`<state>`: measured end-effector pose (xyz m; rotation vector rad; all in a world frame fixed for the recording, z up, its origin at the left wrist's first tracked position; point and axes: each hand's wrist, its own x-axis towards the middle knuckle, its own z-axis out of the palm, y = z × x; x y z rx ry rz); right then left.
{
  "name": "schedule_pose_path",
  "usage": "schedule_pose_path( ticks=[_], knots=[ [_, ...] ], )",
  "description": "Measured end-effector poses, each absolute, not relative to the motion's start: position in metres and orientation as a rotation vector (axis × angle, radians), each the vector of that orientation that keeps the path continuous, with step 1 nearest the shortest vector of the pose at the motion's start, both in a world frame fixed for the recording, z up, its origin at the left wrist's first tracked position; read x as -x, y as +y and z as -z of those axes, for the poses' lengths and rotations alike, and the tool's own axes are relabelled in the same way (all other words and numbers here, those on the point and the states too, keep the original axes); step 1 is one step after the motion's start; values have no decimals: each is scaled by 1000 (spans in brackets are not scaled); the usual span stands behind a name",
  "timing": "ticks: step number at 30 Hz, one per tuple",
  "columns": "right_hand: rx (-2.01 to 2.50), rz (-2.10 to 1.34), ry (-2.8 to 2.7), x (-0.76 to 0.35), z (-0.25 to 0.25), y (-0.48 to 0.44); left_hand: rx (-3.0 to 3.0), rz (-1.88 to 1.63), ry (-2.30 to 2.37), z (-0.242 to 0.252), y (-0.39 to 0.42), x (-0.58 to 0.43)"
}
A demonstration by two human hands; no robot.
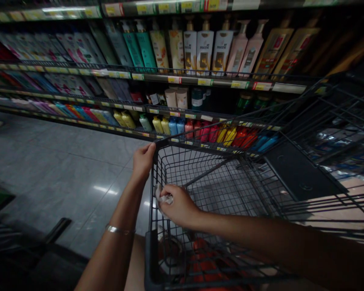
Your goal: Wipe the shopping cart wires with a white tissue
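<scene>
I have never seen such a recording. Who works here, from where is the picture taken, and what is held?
No machine is here: these are a person's two bare hands, seen from a camera worn on the head, looking forward and down. The left hand grasps the upper edge of a dark wire shopping cart near its corner. The right hand holds a crumpled whitish piece, perhaps a tissue, at the cart's side. Beyond, shelves carry rows of bottles.

Left hand [144, 161] curled, arm [118, 222] stretched forward — right hand [180, 206] curled, forearm [245, 228] extending leftward.
</scene>
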<state>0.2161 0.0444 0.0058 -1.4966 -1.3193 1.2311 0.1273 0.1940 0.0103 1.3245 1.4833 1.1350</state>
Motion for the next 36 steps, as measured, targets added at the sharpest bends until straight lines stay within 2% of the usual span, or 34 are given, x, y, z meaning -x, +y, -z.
schedule_pose_path(
  ticks=[4,9,14,24,30,36],
  knots=[
    [1580,-1394,-1345,-233,-8,42,-1334,-1025,1427,-20,163,-107],
    [1677,-1174,-1225,-243,-12,52,-1330,-988,1516,-16,90,-82],
    [1408,-1090,-1365,-218,-11,41,-1371,-1070,1619,-3,42,-78],
    [1582,-1007,-1488,-193,25,20,-1352,-1071,1699,-19,38,-86],
    [1824,-1185,-1437,-199,58,17,-1245,-1048,1754,-19,33,-88],
    [1827,-1096,-1334,-215,33,41,-1209,-1047,1743,-24,34,-91]
  ],
)
